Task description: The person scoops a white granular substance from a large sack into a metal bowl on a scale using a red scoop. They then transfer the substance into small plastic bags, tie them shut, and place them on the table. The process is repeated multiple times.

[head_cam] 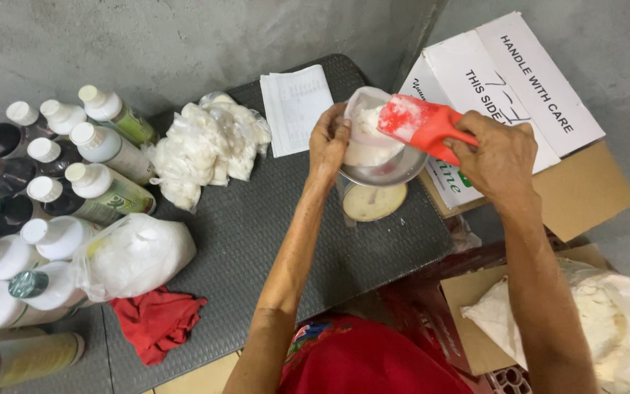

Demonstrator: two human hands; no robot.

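My left hand (327, 140) holds open a small clear plastic bag (364, 146) partly filled with white powder, sitting in the metal pan of a small weighing scale (373, 198). My right hand (497, 157) grips the handle of a red plastic scoop (421, 124) dusted with white powder, its mouth tipped into the top of the bag. Both hands are over the right part of a dark grey mat (257, 226).
A pile of small filled powder bags (209, 146) and a larger bag of powder (136, 255) lie left of the scale. Several capped bottles (52, 190) crowd the left side. A red cloth (156, 321), paper sheet (297, 106), white carton (519, 80) and open sack of powder (607, 321) surround me.
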